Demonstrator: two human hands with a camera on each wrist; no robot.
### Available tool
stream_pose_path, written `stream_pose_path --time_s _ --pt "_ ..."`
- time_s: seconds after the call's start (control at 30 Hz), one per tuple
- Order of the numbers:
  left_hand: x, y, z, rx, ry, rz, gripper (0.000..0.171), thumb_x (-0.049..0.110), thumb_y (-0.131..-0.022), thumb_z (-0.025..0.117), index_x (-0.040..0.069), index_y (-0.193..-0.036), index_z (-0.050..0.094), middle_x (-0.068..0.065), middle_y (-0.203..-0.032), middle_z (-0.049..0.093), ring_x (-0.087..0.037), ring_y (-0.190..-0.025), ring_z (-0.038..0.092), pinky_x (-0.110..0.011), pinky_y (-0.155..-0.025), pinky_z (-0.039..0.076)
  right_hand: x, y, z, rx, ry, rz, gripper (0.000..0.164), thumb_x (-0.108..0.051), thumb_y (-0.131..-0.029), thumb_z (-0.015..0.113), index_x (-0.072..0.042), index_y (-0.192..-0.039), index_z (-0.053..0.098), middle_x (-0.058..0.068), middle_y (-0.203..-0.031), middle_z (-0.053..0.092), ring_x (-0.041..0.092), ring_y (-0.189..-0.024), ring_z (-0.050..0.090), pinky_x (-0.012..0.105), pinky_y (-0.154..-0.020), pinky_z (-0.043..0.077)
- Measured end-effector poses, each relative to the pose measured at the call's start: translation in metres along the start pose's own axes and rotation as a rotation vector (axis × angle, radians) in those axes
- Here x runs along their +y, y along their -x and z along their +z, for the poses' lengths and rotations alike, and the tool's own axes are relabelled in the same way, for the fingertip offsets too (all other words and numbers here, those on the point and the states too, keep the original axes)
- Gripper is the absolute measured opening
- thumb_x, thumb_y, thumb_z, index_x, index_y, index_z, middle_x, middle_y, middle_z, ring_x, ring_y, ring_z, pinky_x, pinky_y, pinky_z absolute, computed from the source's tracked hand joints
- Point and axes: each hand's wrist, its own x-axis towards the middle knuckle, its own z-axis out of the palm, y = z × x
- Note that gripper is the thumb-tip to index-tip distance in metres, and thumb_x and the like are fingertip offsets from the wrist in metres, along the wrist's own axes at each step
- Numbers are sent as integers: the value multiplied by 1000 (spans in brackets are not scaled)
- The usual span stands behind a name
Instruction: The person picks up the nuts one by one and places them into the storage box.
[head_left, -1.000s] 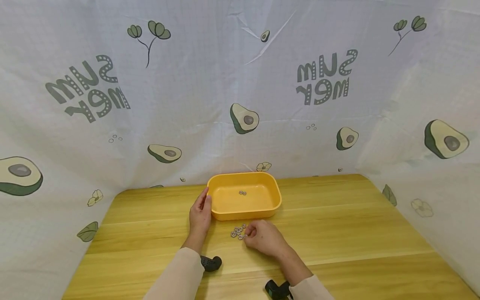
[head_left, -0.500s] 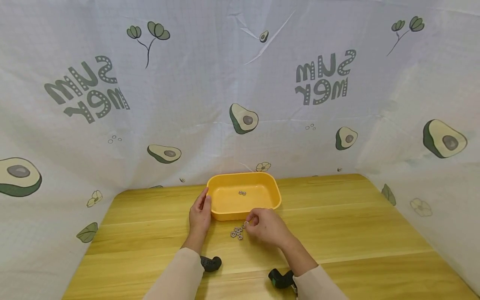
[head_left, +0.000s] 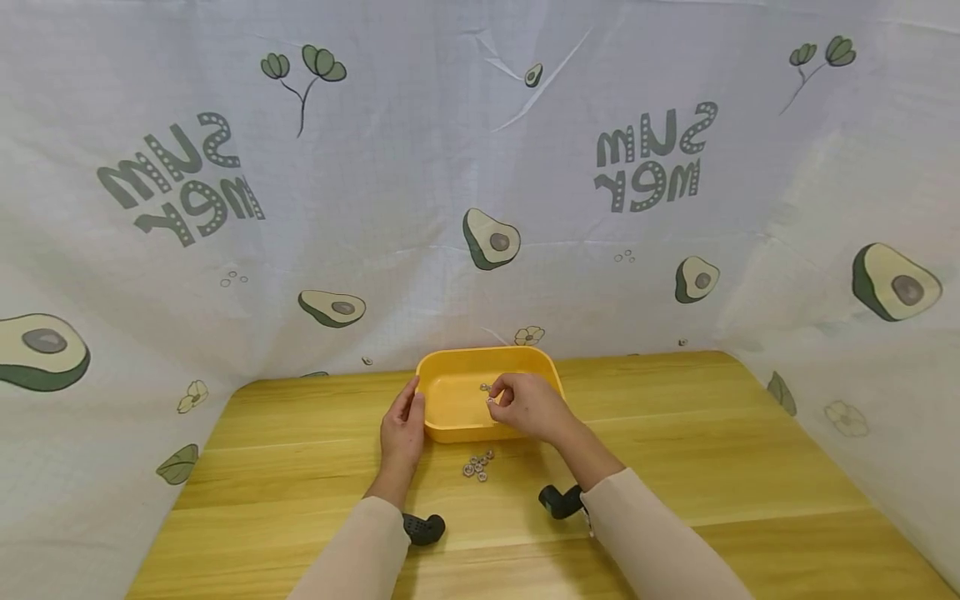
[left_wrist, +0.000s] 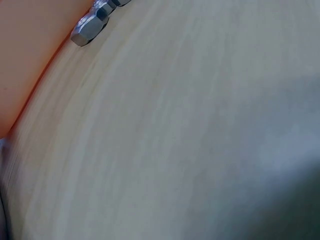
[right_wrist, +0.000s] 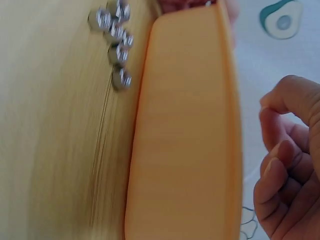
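Nut pinched at tip of right grip, over yellow tray; left grip unclenched, touching tray's left side.

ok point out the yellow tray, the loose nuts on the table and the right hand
yellow tray (head_left: 461, 435): head view, outer front wall
loose nuts (head_left: 478, 467): head view, nut near the cluster's middle
right hand (head_left: 529, 406): head view, back of the hand
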Motion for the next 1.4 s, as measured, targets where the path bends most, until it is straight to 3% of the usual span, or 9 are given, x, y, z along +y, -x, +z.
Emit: stream_pose_path --time_s 0.27,0.43,0.6,0.9,1.13,1.3,1.4 --pt "0 1 0 -3 -4 -9 42 34 -105 54 25 -147 58 -7 -152 55 -27 -141 51 -46 -118 43 10 -30 4 -10 115 -39 11 -27 -93 73 -16 -93 72 -4 -72 63 12 -59 53 25 -57 43" --pt "0 -1 -1 5 5 -16 42 33 -105 55 25 -146 59 -6 -153 55 -27 -143 50 -45 -119 42 17 -52 11 -51 119 30 15 -29 -94 72 -13 -94 72 -3 -63 56 12 -54 45 24 -53 37" --pt "0 -2 -1 -2 4 -15 42 33 -105 55 26 -146 58 -6 -154 54 -27 -144 48 -46 -120 41 24 -66 17 -52 116 70 13 -26 -92 73 -13 -90 73 -1 -76 64 14 -63 51 24 -59 41" --pt "-3 5 2 -17 16 -28 42 30 -106 54 25 -147 57 -6 -154 53 -27 -143 50 -45 -118 43 31 -68 31 -98 120 63 8 -22 -90 71 -14 -89 74 0 -83 67 17 -67 55 25 -62 44" --pt "-2 4 3 -9 6 -15 42 31 -106 54 23 -147 58 -7 -153 54 -28 -142 51 -46 -118 43 27 -69 30 -85 118 98 19 -30 -97 68 -12 -101 73 1 -84 68 15 -65 53 24 -59 41" --pt "-3 1 1 0 15 -15 41 30 -106 55 25 -146 59 -6 -152 56 -27 -141 52 -46 -118 44 19 -64 23 -44 29 92 22 -29 -99 66 -10 -105 73 3 -74 71 14 -56 54 22 -50 39" --pt "-3 -1 1 -2 18 -9 41 30 -106 55 25 -146 59 -7 -152 55 -27 -140 52 -46 -118 44 13 -56 18 -13 -60 67 22 -29 -99 67 -10 -106 73 7 -78 74 15 -58 58 22 -50 40"
